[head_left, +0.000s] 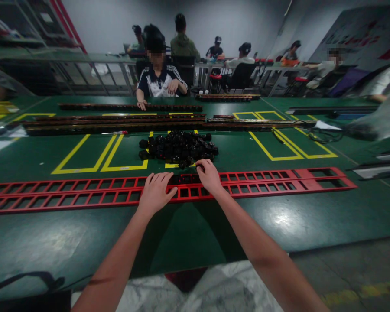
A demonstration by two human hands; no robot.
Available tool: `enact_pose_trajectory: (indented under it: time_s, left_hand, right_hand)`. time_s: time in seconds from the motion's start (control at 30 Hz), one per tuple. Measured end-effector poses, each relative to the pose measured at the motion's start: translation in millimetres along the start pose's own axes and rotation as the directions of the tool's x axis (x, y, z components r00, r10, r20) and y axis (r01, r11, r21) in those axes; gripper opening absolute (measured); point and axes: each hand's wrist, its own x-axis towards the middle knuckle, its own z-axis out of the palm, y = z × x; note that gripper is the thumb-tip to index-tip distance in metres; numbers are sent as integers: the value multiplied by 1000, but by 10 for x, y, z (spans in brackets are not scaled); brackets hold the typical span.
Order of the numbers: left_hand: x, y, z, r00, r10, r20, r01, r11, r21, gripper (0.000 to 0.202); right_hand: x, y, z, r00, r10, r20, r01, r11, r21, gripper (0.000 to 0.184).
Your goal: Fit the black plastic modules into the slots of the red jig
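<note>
Head view: find the red frame (pixel 190 185) lying flat across the green desk (pixel 263 229), long axis left to right, just under both hands. Note a pile (pixel 182 147) of black parts directly beyond it, heaped along the same line. Record several black parts (pixel 186 178) seated in the far row, between the hands.

Right hand (pixel 209 177): nearer to the pile, at its near edge and right of its middle; fingers curled over the far rail. Unable to make out whether gripping a part. Left hand (pixel 156 193): laid over the frame, left of the seated parts; thumb spread away, fingers loosely bent, apparently gripping nothing. Find part of both rows masked by the hands.

Beyond the pile: note long dark bars (pixel 117 125) running left to right, a screwdriver (pixel 118 132) before them, yellow tape (pixel 126 167) on the desk. Farther off, note a co-worker (pixel 159 80) seated opposite. To the right, note a cable (pixel 325 138) and clear plastic (pixel 386 115), well apart from the hands.
</note>
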Motion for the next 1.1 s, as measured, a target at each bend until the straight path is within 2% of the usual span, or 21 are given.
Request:
enact_pose_trajectory:
  time_s: [0.13,0.23,0.3,0.37,0.47,0.6,0.8,1.1]
  left_hand:
    - [0,0,-6,1000,1,-1,-1,1000,-5,51]
    - [1,-4,-8,1000,4,3,-4,1000,-7,51]
    - [1,-4,-10,1000,6,2,-6,1000,-7,52]
    - [0,-1,-13,1000,5,-2,-5,1000,-6,51]
    - [-5,6,-18,1000,-1,-1,1,1000,2,50]
    - [-5,7,-22,1000,-2,10,2,1000,4,51]
    - [0,14,-20,1000,-4,4,4,1000,8,51]
    - [-1,14,-7,1000,-3,-5,3,1000,-9,52]
  right_hand:
    - [-32,91,-131,999,-29,21,25,984,178,13]
    - [-125,164,-255,999,44,-11,-39,961,275,26]
    - [-184,190,-311,996,60,-62,-44,970,240,30]
    - [-220,195,-340,997,1,-73,12,983,182,26]
    - [-234,182,-340,996,-91,13,88,986,145,32]
    - [-230,183,-310,993,-98,68,93,992,80,55]
    - [-242,201,-286,983,-127,131,132,991,-32,40]
    - [-273,198,-239,973,-162,163,191,965,-181,48]
